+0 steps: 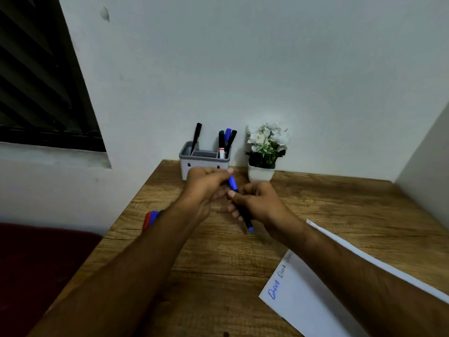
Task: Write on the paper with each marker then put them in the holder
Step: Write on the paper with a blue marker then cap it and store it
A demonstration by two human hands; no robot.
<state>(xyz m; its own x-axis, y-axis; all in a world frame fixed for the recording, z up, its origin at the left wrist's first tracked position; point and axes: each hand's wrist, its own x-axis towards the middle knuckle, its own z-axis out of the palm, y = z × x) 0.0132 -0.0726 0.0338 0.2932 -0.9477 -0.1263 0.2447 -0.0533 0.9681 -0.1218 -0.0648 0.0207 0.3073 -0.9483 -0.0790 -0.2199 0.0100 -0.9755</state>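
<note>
Small home study or desk corner. Wooden desk [340, 205] set against plain white walls [243, 69]; grey pen holder [204, 164] with markers and potted white flowers [266, 149] at centre, louvred dark window [36, 81] upper left. Dark red seat [36, 263] at lower left, written sheet of paper [311, 307] lower right.

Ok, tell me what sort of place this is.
Probably a small home desk or study corner. A wooden table stands against a plain wall, with a grey holder of markers, a potted white flower, and paper with handwriting.
</note>
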